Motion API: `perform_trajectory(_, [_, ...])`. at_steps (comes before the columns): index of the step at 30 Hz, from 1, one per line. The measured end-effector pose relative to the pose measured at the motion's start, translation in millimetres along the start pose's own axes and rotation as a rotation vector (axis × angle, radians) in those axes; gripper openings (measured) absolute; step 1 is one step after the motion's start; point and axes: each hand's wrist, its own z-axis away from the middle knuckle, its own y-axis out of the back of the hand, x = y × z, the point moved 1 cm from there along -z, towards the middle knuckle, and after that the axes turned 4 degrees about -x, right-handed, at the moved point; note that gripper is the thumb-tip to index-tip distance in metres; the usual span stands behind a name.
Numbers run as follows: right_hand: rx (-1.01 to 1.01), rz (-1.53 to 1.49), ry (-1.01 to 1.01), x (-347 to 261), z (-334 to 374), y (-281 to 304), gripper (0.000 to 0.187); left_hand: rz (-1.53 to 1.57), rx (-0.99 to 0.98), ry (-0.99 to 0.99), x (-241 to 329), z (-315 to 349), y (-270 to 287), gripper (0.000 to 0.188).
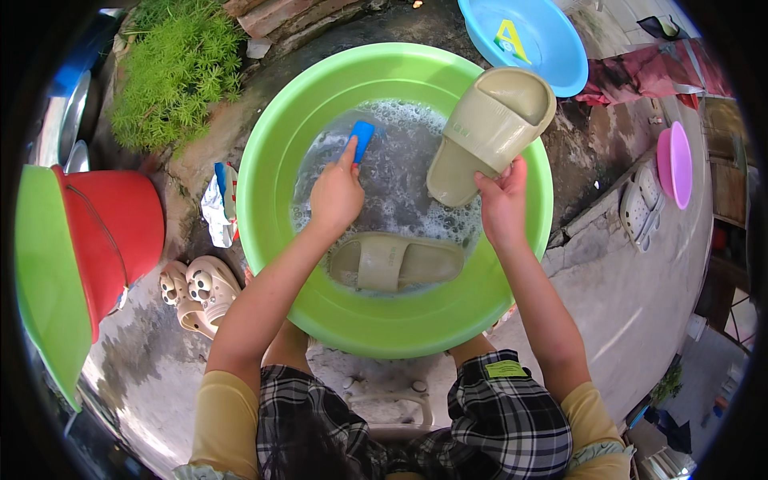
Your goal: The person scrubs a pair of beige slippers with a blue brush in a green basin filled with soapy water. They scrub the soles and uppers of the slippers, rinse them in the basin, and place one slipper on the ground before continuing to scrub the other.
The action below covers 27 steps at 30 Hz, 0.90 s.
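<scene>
A large green basin (272, 272) holds grey, foamy water (388, 188). Over its left part, my left hand (337, 194) is closed on a blue brush (363, 141), with one finger stretched along its handle; the bristles do not show clearly. My right hand (504, 200) grips an olive-beige slide sandal (488, 132) by its edge and holds it tilted above the water at the basin's right side. The matching sandal (382, 262) lies in the water near the side of the basin closest to me, its strap above the surface.
A red bucket (132, 240) and a green tub (52, 272) stand at left, with beige clogs (210, 290) and a crumpled packet (216, 210) beside the basin. A blue basin (552, 48) is at the far right. White clogs (640, 206) and a pink basin (677, 164) sit right.
</scene>
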Motion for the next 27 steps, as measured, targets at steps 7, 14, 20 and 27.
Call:
perform_trajectory(7, [-0.029, 0.405, 0.011, 20.7, 5.5, 6.2, 0.067, 1.210, -0.165, 0.329, 26.2, -8.0, 32.5, 0.039])
perform_trajectory(14, [-0.050, 0.817, 0.080, 13.3, 24.2, -0.8, 0.056, 0.322, 0.024, -0.347, 75.4, -27.1, 78.0, 0.035])
perform_trajectory(20, [-0.192, 0.552, 0.072, 41.4, 24.6, 22.9, 0.060, 1.331, -0.492, 0.284, 43.7, -24.1, 55.4, 0.038])
perform_trajectory(27, [-0.463, 0.412, -0.077, 13.3, 4.3, 37.9, 0.073, 1.337, -0.563, 0.268, 64.5, -11.2, 58.6, 0.020])
